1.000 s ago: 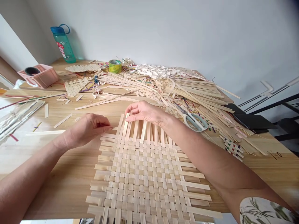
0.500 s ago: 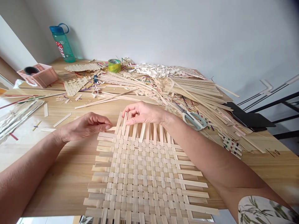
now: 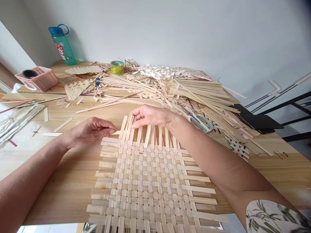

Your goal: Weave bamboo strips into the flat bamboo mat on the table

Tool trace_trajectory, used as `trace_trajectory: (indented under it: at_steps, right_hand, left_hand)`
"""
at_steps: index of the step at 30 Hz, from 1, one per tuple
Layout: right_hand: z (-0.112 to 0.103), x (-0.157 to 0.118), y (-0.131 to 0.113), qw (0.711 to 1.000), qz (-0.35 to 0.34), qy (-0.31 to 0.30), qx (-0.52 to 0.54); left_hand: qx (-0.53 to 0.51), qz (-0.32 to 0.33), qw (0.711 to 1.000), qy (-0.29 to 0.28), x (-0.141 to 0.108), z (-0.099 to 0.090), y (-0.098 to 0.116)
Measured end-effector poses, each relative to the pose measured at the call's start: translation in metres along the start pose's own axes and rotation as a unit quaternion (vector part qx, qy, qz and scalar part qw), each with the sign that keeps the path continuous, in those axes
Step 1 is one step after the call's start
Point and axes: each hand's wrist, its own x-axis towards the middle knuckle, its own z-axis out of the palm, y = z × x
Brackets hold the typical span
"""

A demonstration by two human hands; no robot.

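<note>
We had the left hand point(image 3: 98, 130) pinching the cross strip point(image 3: 117, 132), axis running rightward. Right hand point(image 3: 148, 116), nearer the upright strips point(image 3: 147, 136), pinched some.

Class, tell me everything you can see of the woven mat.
The woven mat is pale, flat, wood-like strips crossing in a checked weave. Free ends jut from both sides and the far edge. It lies on the table, near end out of frame. The right hand touches some far ends; the left hand pinches a crosswise strip.
</note>
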Motion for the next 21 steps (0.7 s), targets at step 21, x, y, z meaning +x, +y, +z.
trace_trajectory:
  at_steps: [21]
  right_hand:
    - [0.006, 0.002, -0.001, 0.998, -0.056, -0.008, 0.018]
  left_hand:
    - [-0.048, 0.001, 0.998, 0.046, 0.002, -0.006, -0.009]
